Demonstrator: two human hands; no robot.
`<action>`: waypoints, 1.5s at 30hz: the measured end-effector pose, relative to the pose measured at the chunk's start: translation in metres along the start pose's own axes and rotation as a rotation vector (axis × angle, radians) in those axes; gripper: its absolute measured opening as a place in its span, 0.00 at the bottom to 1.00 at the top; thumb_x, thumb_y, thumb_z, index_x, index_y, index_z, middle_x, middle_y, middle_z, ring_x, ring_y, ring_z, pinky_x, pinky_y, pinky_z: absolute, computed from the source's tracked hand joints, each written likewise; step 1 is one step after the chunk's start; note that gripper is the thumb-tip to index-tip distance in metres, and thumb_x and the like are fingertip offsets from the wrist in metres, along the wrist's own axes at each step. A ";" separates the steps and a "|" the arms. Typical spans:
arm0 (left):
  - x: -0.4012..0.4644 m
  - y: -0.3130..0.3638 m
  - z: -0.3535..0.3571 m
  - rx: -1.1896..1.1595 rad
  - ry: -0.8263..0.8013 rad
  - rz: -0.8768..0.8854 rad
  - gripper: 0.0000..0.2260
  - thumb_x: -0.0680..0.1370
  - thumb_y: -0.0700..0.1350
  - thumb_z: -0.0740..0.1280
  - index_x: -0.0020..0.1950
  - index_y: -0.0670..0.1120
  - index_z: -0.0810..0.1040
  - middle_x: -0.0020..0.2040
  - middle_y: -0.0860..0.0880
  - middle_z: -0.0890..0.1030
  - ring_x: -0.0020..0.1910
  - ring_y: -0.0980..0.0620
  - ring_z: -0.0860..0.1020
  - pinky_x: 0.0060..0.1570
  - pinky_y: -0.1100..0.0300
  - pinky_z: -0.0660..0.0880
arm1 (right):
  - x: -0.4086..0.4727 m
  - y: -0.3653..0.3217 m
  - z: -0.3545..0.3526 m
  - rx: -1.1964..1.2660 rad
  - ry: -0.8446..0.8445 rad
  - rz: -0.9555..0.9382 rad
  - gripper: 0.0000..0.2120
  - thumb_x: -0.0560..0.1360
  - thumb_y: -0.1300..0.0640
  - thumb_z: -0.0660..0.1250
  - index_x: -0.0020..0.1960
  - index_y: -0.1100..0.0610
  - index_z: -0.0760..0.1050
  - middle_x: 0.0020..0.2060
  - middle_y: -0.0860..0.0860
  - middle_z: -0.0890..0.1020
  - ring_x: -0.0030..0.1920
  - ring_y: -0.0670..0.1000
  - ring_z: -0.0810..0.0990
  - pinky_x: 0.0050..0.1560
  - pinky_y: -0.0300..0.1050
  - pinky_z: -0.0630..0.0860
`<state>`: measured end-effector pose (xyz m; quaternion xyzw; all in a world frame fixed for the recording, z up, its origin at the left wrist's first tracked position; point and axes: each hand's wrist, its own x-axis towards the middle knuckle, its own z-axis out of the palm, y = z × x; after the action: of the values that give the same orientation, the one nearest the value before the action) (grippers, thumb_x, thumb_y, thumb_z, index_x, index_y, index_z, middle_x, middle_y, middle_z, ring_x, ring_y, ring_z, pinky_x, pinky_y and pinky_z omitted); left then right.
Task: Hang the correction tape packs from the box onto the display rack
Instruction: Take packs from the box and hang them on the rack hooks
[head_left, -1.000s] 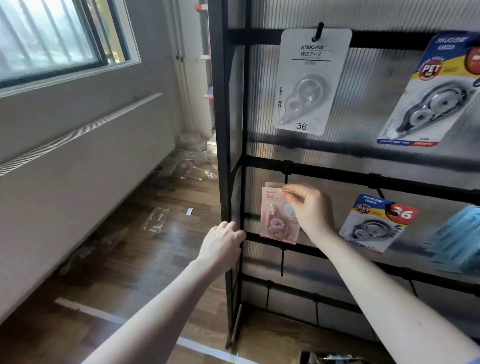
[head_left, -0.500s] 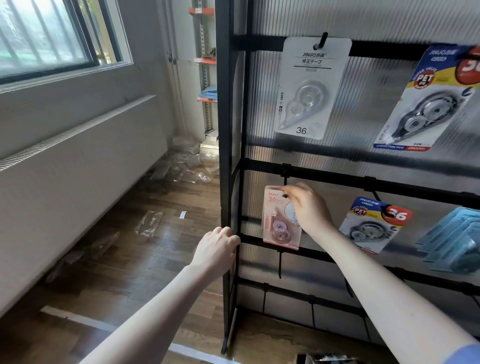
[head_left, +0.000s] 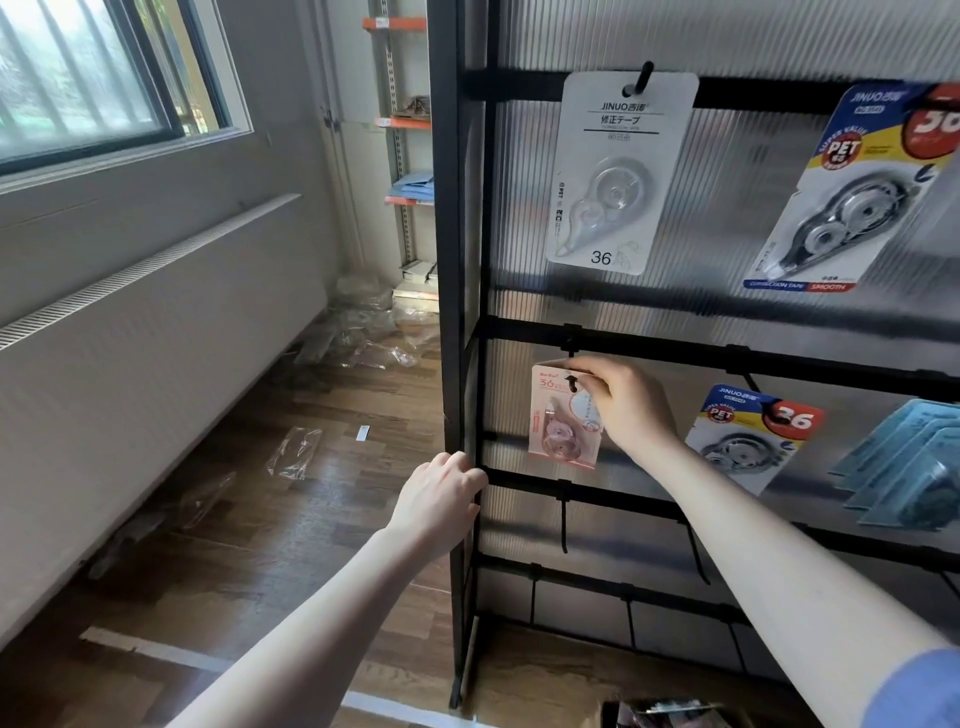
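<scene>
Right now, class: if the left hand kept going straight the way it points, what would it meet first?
The left hand already touches the display rack at its black corner post, so the post comes first; depth beyond it is unclear.

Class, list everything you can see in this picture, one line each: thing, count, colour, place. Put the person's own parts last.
display rack: one, black, centre and right
pink pack: one, on middle-row hook
white pack: one, top row
blue-and-yellow packs: two, top right and middle row
teal packs: a stack, far right
plastic wrappers: several, clear, on wooden floor
box: one, bottom edge, mostly cut off
window: one, upper left
left hand: grips rack frame
right hand: pinches pink pack's top
</scene>
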<state>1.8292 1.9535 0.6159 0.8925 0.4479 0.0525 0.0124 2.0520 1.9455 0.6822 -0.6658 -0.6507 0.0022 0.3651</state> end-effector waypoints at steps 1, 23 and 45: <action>0.000 0.000 0.000 -0.003 -0.001 0.008 0.13 0.76 0.46 0.63 0.60 0.48 0.74 0.57 0.48 0.73 0.56 0.47 0.70 0.53 0.56 0.69 | -0.002 0.000 -0.001 -0.015 0.016 0.016 0.12 0.77 0.61 0.63 0.59 0.54 0.79 0.52 0.53 0.83 0.51 0.56 0.80 0.45 0.50 0.78; 0.001 0.150 0.044 -0.054 -0.012 0.005 0.16 0.77 0.49 0.62 0.64 0.50 0.72 0.60 0.48 0.72 0.60 0.47 0.70 0.56 0.55 0.68 | -0.192 0.160 -0.064 -0.277 -0.216 0.432 0.15 0.78 0.54 0.61 0.63 0.55 0.73 0.60 0.54 0.76 0.58 0.57 0.75 0.54 0.47 0.72; -0.024 0.368 0.319 -0.169 -0.377 -0.198 0.15 0.78 0.50 0.62 0.63 0.46 0.72 0.60 0.45 0.75 0.58 0.44 0.72 0.53 0.52 0.70 | -0.421 0.424 -0.039 -0.218 -0.623 0.680 0.14 0.78 0.55 0.62 0.62 0.56 0.74 0.56 0.57 0.77 0.56 0.59 0.76 0.52 0.49 0.73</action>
<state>2.1419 1.7225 0.3225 0.8338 0.5172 -0.0793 0.1758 2.3728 1.6096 0.3047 -0.8432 -0.4707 0.2529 0.0590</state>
